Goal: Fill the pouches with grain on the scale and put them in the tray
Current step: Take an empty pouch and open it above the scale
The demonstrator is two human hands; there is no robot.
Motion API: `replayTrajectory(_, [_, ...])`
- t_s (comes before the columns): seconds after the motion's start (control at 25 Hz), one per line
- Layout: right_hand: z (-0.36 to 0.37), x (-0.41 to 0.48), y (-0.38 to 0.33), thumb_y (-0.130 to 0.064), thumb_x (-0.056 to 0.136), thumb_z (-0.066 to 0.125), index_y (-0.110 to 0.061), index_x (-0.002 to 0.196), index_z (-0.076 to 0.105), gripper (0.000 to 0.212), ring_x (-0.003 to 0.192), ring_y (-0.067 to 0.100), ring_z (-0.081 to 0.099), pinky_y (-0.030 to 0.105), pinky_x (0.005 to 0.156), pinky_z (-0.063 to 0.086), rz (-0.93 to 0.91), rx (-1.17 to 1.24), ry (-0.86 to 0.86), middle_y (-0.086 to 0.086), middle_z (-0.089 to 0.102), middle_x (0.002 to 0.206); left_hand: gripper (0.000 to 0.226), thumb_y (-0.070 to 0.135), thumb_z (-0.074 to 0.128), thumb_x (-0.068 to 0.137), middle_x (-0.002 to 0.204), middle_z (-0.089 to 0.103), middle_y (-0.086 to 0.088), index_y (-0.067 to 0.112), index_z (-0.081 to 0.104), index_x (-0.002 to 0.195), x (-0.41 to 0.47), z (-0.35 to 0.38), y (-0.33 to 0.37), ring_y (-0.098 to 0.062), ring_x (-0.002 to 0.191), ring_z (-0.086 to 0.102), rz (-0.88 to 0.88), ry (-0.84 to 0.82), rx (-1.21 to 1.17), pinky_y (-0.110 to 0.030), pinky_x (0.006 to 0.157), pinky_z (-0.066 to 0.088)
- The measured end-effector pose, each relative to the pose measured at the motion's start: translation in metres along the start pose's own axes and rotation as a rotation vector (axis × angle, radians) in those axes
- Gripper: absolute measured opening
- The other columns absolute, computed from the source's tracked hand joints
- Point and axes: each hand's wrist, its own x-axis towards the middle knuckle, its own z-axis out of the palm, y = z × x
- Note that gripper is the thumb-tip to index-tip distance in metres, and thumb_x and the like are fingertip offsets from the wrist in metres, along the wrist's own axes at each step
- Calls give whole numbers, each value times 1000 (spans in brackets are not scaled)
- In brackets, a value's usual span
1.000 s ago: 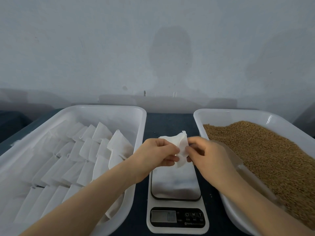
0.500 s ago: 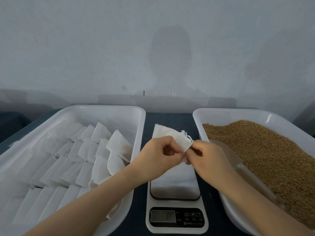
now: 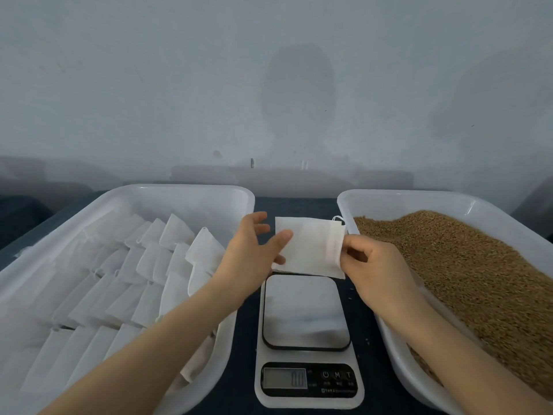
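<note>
Item: 1 pouch, white, flat, held betw. both hands above far end of scale. L hand: thumb laid on pouch's L edge, one fingertip showing beneath it, upper fingers spread straight, off the cloth. R hand: fingers curled, thumb + forefinger pinching R hem. Outboard of L fingers: pouch tray. Outboard of R fingers: grain.
</note>
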Motion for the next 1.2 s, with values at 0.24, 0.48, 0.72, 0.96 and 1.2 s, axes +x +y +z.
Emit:
replayTrajectory(0.24, [-1, 0, -1, -34, 91, 58, -23, 83, 73, 19, 37, 3, 39, 10, 38, 27, 105, 26, -123, -9, 51, 48, 16, 18, 55, 96, 62, 64, 5, 13, 64, 84, -4, 0, 5, 1, 44, 54, 75, -61, -12, -11, 48, 44])
replayTrajectory(0.48, [-5, 1, -5, -57, 76, 67, -47, 83, 73, 13, 92, 31, 66, 43, 86, 55, 189, 150, -184, -5, 74, 83, 28, 27, 47, 100, 56, 64, 8, 16, 63, 80, 0, 1, 0, -1, 47, 50, 117, -2, 15, -12, 50, 45])
replayTrajectory(0.72, [-9, 0, -2, -57, 79, 62, -38, 93, 74, 27, 50, 3, 56, 16, 59, 47, 146, 71, -201, -16, 63, 55, 53, 55, 63, 79, 121, 49, 20, 33, 48, 124, -2, 2, -7, 13, 106, 41, 287, 46, 240, -4, 86, 34])
replayTrajectory(0.96, [-3, -4, -7, -29, 84, 62, -29, 68, 68, 17, 36, 2, 42, 11, 38, 28, 80, -25, -241, -14, 52, 41, 96, 57, 78, 64, 145, 36, 16, 33, 32, 144, -8, 19, -19, 6, 138, 6, 761, -148, 697, -31, 109, 10])
replayTrajectory(1.2, [5, -3, -1, -32, 86, 60, -37, 61, 59, 25, 59, -3, 52, 11, 55, 39, 2, -132, -221, -12, 56, 60, 70, 48, 80, 68, 126, 50, 16, 30, 49, 128, -6, 21, -24, -6, 126, 32, 646, -152, 661, -25, 102, 15])
